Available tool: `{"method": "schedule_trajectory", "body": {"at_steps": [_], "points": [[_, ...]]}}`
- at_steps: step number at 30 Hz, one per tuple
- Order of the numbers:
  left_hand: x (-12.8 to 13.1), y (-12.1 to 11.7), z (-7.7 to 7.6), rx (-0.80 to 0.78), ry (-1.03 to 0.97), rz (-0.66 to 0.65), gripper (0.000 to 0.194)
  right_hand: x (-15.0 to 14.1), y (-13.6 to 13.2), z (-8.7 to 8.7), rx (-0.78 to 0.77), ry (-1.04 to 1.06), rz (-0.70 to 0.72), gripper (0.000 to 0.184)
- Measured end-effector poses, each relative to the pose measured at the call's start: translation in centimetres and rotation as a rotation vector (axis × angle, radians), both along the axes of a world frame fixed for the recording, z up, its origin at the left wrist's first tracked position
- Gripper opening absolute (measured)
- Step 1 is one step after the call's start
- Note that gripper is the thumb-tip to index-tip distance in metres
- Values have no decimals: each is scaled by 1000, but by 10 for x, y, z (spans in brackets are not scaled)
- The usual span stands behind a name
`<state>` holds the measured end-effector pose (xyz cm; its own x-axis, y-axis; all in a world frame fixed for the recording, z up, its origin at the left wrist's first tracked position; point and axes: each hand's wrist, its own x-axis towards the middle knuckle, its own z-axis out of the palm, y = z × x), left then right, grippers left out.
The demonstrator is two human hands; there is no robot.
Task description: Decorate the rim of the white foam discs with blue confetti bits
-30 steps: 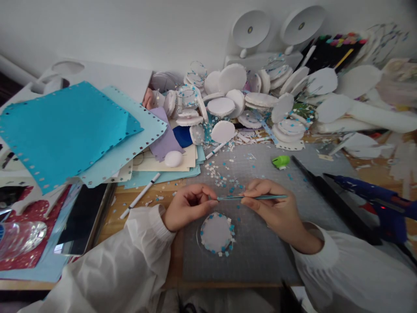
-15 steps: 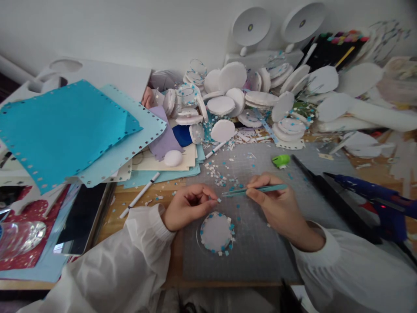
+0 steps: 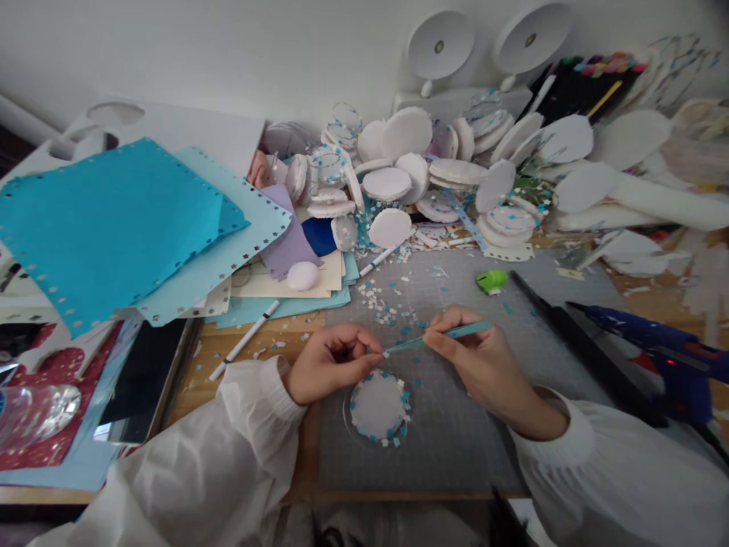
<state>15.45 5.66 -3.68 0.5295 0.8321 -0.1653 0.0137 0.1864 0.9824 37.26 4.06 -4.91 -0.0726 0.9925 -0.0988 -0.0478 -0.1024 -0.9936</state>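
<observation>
My right hand pinches teal tweezers whose tip points left and meets the fingertips of my left hand. A tiny white paper bit sits at the tweezers' tip. My left hand is curled in a pinch on the grey cutting mat; what its fingers hold is too small to make out. Just below both hands lies a white round disc rimmed with small blue and white paper bits.
Scattered confetti lies above the hands. A heap of white discs fills the back. Blue punched paper sheets lie left, a white pen beside them. A blue glue gun, black ruler and green object lie right.
My right hand lifted the tweezers away from my left fingertips, then brought the tip back down-left to them with a white bit at its end. My left hand stayed put.
</observation>
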Motion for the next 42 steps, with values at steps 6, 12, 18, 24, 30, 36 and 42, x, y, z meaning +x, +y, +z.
{"method": "schedule_trajectory", "body": {"at_steps": [6,12,18,24,30,36,42], "points": [[-1,0,1,11,1,-10,24,-1,1,1,-65,62,24,18],[-1,0,-1,31,1,-14,21,-2,0,1,-76,6,14,22],[-1,0,-1,9,-2,-21,22,-2,1,0,-60,2,-12,23],[0,0,0,8,-4,-19,22,-2,1,0,-67,-3,-3,22],[0,0,1,20,-1,-17,22,-1,0,0,-69,0,2,21],[-1,0,1,49,-3,-6,25,0,-1,-1,-65,-8,-18,25],[0,-1,-1,63,12,-25,27,-3,-3,-4,-53,-1,-37,25]]}}
